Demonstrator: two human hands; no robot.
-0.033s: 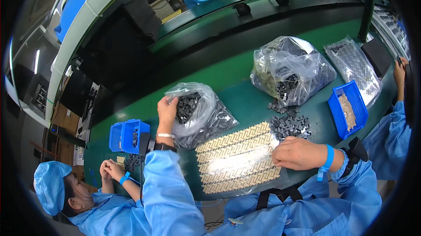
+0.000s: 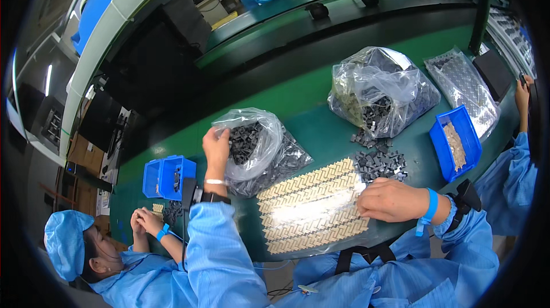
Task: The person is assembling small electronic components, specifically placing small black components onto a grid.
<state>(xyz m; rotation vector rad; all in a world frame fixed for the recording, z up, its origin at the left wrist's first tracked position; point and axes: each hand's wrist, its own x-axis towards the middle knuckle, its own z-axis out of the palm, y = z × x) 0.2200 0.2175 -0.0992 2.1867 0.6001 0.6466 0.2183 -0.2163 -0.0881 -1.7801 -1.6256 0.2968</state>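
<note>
- Well, the left hand is at the rim of the left bag, fingers bent; I cannot tell if they pinch it.
- That bag (clear, and wide open) has black bits inside.
- The right hand is curled at the right edge of the tan rows; I cannot tell if it pinches anything.
- The tan rows lie near, in the middle.
- A black pile lies just past the right hand.
- The far bag sits behind it; a blue bin stands right.

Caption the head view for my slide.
Left hand at open bag of black parts; right hand at tan patterned sheet.
</note>
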